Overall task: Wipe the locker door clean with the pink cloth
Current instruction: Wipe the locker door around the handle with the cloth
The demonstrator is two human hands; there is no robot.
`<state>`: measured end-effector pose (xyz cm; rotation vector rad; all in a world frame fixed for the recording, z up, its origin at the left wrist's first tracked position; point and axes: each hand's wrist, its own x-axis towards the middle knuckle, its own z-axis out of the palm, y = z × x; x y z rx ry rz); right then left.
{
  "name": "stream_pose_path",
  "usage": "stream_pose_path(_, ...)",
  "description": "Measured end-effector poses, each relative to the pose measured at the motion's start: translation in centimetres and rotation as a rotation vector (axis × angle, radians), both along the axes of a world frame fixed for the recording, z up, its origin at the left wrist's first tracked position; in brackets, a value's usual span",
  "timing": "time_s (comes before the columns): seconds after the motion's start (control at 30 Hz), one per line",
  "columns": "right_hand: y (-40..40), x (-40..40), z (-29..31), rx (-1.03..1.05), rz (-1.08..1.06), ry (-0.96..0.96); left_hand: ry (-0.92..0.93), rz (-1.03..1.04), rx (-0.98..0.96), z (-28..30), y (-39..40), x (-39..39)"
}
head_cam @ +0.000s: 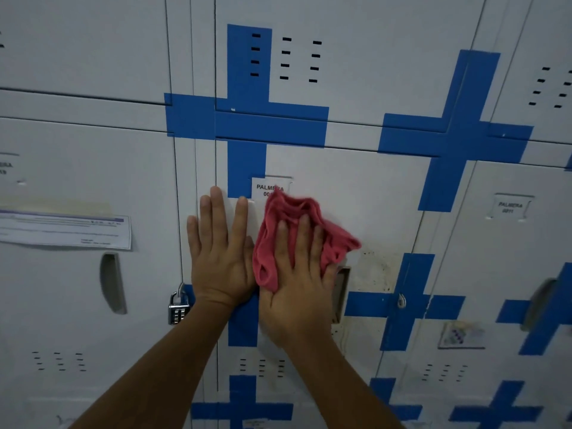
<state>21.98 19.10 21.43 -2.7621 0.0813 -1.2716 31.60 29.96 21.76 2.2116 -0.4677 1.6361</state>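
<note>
**Both hands flat on the locker door, cloth under the right one**

I see the locker door (356, 196) in the middle of the view, grey-white w/ blue tape crosses (247, 125) on it. The right hand (297, 274) lies on the pink cloth (297, 218) and presses it against the door, fingers straight and spread, not curled round it. The cloth is bunched, and it sticks out above and to both sides of the fingers. Its top edge covers part of the name label (269, 187) near the upper left corner of the door; I can read "PALMERA", but the nr. below is hidden by the cloth.

The left hand (219, 252) is flat and open, fingers straight, holding nothing. It rests at the left edge of the door, just beside the right hand, and the two touch or nearly touch; I cannot tell which.

Just right of the right hand is the recessed handle (342, 292), partly covered by it. Around the handle, toward the right edge of the door, the surface has dirty yellowish spots (377, 270).

On the next door to the left a combination padlock (178, 308) hangs at the edge, and a paper notice (65, 230) is taped higher up.
</note>
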Motion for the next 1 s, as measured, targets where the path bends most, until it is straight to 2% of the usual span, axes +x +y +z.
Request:
stream_pose_path(0.13, -0.1, -1.5, -7.3, -0.006, -0.055, 0.228, -0.011, -0.035, -0.011, 0.1, -0.1, -0.3)
stream_pose_path(0.2, -0.3, -1.8, -8.7, 0.016, -0.067, 0.337, -0.013, -0.038, -0.009, 0.0, -0.1, -0.3)
stream_pose_path(0.3, -0.7, -1.2, -7.3, -0.012, -0.032, 0.215, -0.009, -0.038, -0.01, 0.1, -0.1, -0.3)
stream_pose_path(0.43, -0.8, -0.7, -1.5, 0.022, 0.003, 0.005, 0.001, -0.027, -0.021, 0.1, -0.1, -0.3)
stream_pose_path(0.57, -1.0, 0.1, 2.1, 0.014, -0.046, -0.039, -0.002, -0.025, -0.017, 0.1, -0.1, -0.3)
stream_pose_path(0.63, -0.9, -0.1, 0.6, 0.055, -0.047, -0.019, -0.004, -0.024, -0.021, 0.1, -0.1, -0.3)
stream_pose_path(0.83, -0.5, -1.1, -10.0, 0.049, -0.097, 0.165, -0.032, -0.048, -0.029, 0.1, -0.1, -0.4)
stream_pose_path(0.9, -0.4, -1.1, -10.7, 0.089, -0.092, 0.189, -0.039, -0.053, -0.031, 0.0, -0.2, -0.4)
stream_pose_path(1.0, -0.5, -0.4, -8.4, 0.093, -0.077, 0.095, -0.027, -0.05, -0.03, 0.1, -0.1, -0.4)
